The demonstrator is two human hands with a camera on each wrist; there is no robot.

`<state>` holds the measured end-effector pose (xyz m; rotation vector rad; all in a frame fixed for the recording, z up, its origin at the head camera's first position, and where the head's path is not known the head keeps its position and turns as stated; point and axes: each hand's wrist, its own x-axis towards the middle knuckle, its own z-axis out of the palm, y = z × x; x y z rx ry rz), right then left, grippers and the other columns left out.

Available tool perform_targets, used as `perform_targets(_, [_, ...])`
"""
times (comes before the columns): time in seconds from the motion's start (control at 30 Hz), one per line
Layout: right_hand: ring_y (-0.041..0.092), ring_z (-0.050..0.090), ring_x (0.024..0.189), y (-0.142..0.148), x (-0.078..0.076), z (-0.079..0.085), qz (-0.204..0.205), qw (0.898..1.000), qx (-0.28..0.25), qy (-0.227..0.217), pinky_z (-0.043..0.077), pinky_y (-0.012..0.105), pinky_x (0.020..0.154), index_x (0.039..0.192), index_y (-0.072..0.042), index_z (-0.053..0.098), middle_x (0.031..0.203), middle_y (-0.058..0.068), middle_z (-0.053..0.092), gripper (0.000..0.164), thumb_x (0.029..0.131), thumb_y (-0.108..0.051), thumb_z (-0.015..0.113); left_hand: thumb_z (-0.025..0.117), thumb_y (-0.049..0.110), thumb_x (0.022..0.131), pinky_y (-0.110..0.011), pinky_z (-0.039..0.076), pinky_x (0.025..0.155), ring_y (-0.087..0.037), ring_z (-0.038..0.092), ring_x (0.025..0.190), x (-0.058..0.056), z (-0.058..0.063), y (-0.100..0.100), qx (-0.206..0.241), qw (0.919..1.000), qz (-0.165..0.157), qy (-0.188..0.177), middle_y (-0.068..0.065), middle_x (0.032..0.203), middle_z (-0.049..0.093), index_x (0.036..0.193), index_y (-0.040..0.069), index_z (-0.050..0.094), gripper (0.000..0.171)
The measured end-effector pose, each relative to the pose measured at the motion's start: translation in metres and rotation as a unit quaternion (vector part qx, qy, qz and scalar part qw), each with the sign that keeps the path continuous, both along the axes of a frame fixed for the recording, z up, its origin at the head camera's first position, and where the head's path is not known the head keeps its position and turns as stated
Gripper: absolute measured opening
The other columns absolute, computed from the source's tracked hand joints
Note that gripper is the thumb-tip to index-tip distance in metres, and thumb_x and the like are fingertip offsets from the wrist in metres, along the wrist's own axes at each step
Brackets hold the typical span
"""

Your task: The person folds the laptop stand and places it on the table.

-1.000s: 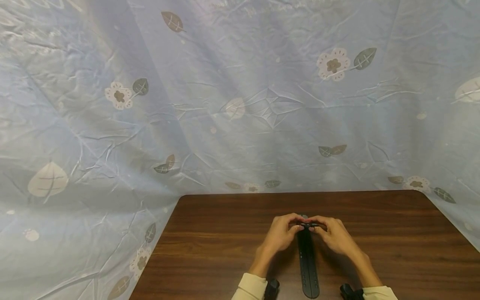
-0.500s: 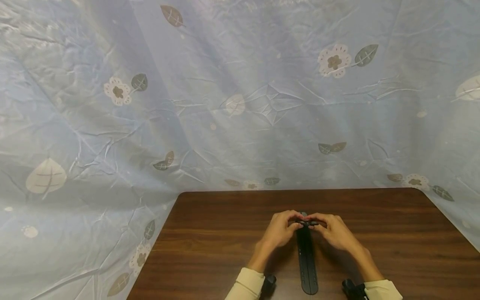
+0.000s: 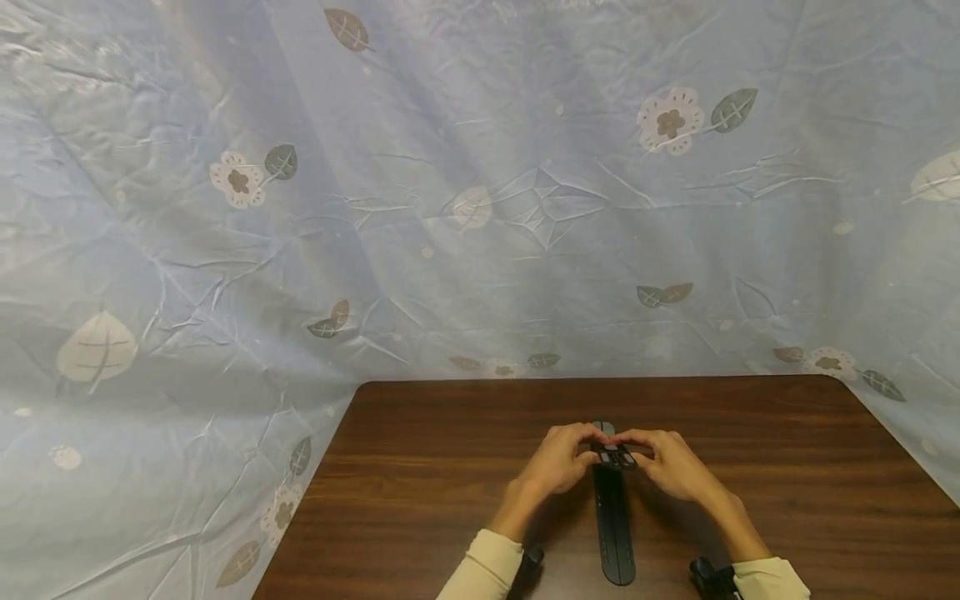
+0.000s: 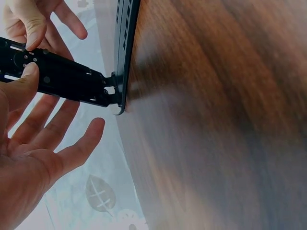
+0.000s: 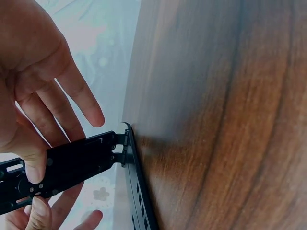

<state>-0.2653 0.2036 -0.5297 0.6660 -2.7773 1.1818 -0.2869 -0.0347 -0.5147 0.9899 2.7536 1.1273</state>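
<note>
A black folding stand has a long, round-ended base strip (image 3: 615, 525) lying lengthwise on the table. From that base a flat black arm (image 4: 72, 81) rises on a hinge, which both wrist views show near the tabletop. My left hand (image 3: 553, 463) grips the upper part of the arm from the left side, thumb on the near face and fingers behind. From the other side my right hand (image 3: 672, 468) pinches the same part in a mirrored grip. The two thumbs sit close together by a round riveted piece. The fingers partly cover the arm's top.
Dark wood-grain table (image 3: 420, 492) beneath, its far edge meeting a pale blue curtain (image 3: 480, 250) printed with leaves and flowers. Black wrist devices (image 3: 708, 577) sit by the cream sleeves (image 3: 480, 567).
The arm's top has tilted a little towards me between my hands, so more of its openwork end shows in the head view. Both hands keep their grip and have hardly moved.
</note>
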Motion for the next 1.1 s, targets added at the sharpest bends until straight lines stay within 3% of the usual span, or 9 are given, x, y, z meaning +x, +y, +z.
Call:
perform_targets(0.07, [0.014, 0.072, 0.091, -0.001, 0.0, -0.001, -0.002, 1.0, 0.005, 0.008, 0.065, 0.043, 0.082, 0.136, -0.013, 0.073, 0.136, 0.018, 0.074, 0.036, 0.102, -0.005, 0.07, 0.072, 0.007, 0.102, -0.019, 0.051, 0.082, -0.013, 0.063, 0.093, 0.001, 0.0, 0.0, -0.005, 1.0, -0.001, -0.001, -0.003, 0.127, 0.077, 0.124, 0.015, 0.077, 0.024])
perform_targets(0.13, [0.023, 0.071, 0.117, -0.001, 0.001, -0.001, -0.003, 1.0, 0.016, 0.021, 0.063, 0.055, 0.096, 0.135, -0.015, 0.074, 0.136, 0.016, 0.075, 0.036, 0.101, -0.005, 0.071, 0.073, 0.006, 0.102, -0.02, 0.053, 0.084, -0.013, 0.064, 0.094, 0.001, 0.0, 0.0, -0.009, 1.0, 0.0, 0.0, -0.003, 0.127, 0.077, 0.124, 0.015, 0.077, 0.024])
perform_targets(0.17, [0.025, 0.07, 0.119, -0.002, 0.001, -0.001, -0.005, 1.0, 0.016, 0.019, 0.062, 0.057, 0.098, 0.135, -0.016, 0.075, 0.136, 0.016, 0.075, 0.036, 0.101, -0.004, 0.072, 0.073, 0.006, 0.101, -0.021, 0.055, 0.087, -0.012, 0.066, 0.097, 0.002, 0.0, 0.0, -0.012, 0.9999, 0.001, 0.001, -0.003, 0.127, 0.077, 0.124, 0.014, 0.077, 0.024])
perform_targets(0.23, [0.025, 0.073, 0.1, -0.002, 0.001, -0.001, -0.005, 1.0, 0.015, 0.009, 0.063, 0.05, 0.09, 0.135, -0.017, 0.075, 0.136, 0.015, 0.075, 0.036, 0.101, -0.004, 0.072, 0.073, 0.005, 0.101, -0.025, 0.058, 0.097, -0.015, 0.071, 0.11, 0.003, 0.001, 0.0, -0.015, 0.9999, 0.002, 0.003, -0.003, 0.127, 0.078, 0.123, 0.014, 0.077, 0.024])
perform_targets(0.37, [0.032, 0.075, 0.103, -0.003, 0.003, 0.0, -0.003, 1.0, 0.016, 0.001, 0.064, 0.05, 0.091, 0.135, -0.016, 0.075, 0.138, 0.016, 0.074, 0.038, 0.1, -0.001, 0.071, 0.074, 0.004, 0.1, -0.033, 0.058, 0.11, -0.019, 0.07, 0.126, 0.005, 0.0, 0.0, -0.021, 0.9997, 0.003, 0.008, -0.003, 0.127, 0.078, 0.123, 0.013, 0.077, 0.025])
perform_targets(0.47, [0.04, 0.07, 0.127, -0.003, 0.004, 0.0, 0.005, 1.0, 0.017, 0.002, 0.063, 0.055, 0.097, 0.136, -0.014, 0.074, 0.139, 0.019, 0.072, 0.039, 0.099, 0.001, 0.072, 0.075, 0.003, 0.099, -0.034, 0.058, 0.108, -0.019, 0.072, 0.12, 0.007, -0.001, 0.0, -0.027, 0.9996, 0.003, 0.012, -0.004, 0.127, 0.077, 0.123, 0.013, 0.077, 0.026])
perform_targets(0.67, [0.033, 0.071, 0.115, -0.004, 0.008, 0.002, 0.014, 0.999, 0.029, 0.005, 0.063, 0.053, 0.093, 0.135, -0.012, 0.074, 0.139, 0.022, 0.072, 0.038, 0.098, -0.002, 0.075, 0.075, 0.002, 0.098, -0.036, 0.056, 0.113, -0.02, 0.07, 0.124, 0.009, -0.005, 0.0, -0.037, 0.9992, 0.003, 0.014, -0.004, 0.13, 0.076, 0.122, 0.013, 0.077, 0.027])
perform_targets(0.8, [0.045, 0.069, 0.127, -0.004, 0.009, 0.002, 0.025, 0.999, 0.035, 0.021, 0.06, 0.063, 0.099, 0.132, -0.011, 0.076, 0.136, 0.02, 0.074, 0.036, 0.097, -0.001, 0.076, 0.077, 0.002, 0.096, -0.038, 0.055, 0.115, -0.021, 0.068, 0.13, 0.011, -0.007, 0.0, -0.046, 0.9988, 0.004, 0.014, -0.004, 0.131, 0.076, 0.12, 0.013, 0.078, 0.026])
perform_targets(1.1, [0.047, 0.071, 0.123, -0.008, 0.011, -0.003, 0.051, 0.997, 0.053, 0.026, 0.065, 0.051, 0.094, 0.125, -0.007, 0.078, 0.134, 0.019, 0.075, 0.038, 0.089, 0.005, 0.081, 0.087, 0.004, 0.087, -0.03, 0.056, 0.111, -0.015, 0.07, 0.123, 0.013, -0.013, -0.001, -0.087, 0.9944, -0.021, 0.057, 0.0, 0.123, 0.078, 0.115, 0.014, 0.079, 0.031])
